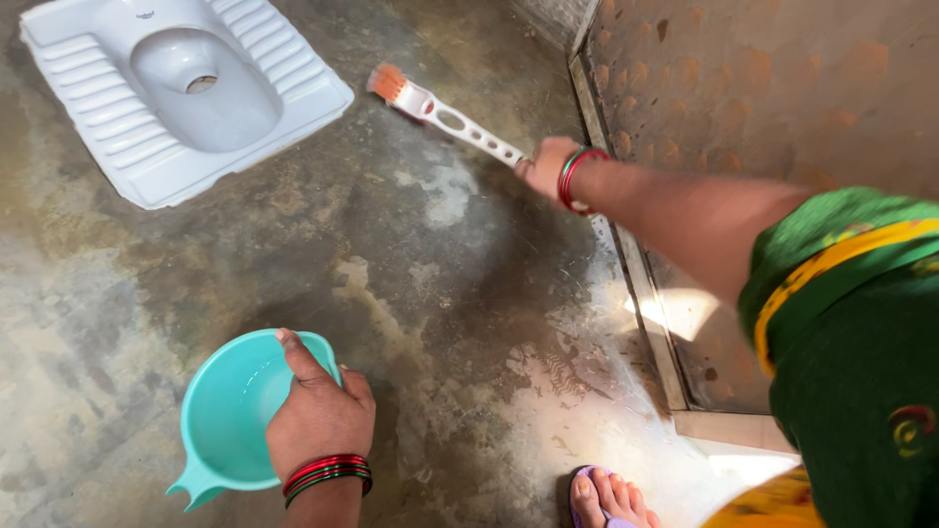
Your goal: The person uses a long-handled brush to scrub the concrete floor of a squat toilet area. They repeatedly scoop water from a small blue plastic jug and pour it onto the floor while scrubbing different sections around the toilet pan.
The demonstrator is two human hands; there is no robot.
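— Where are the hands?

— Lower left of the frame, the left hand grips the rim of a turquoise jug, thumb inside. Upper middle, the right hand is closed around the handle of a white brush.

— And the bristles?

— Orange, pressed to the wet concrete floor, just beside the white squat pan at upper left.

A white long-handled brush with orange bristles lies slanted, its bristle end on the wet concrete floor just beside a white squat toilet pan. A turquoise plastic mug (spouted, seemingly empty) sits tilted, low near the floor.
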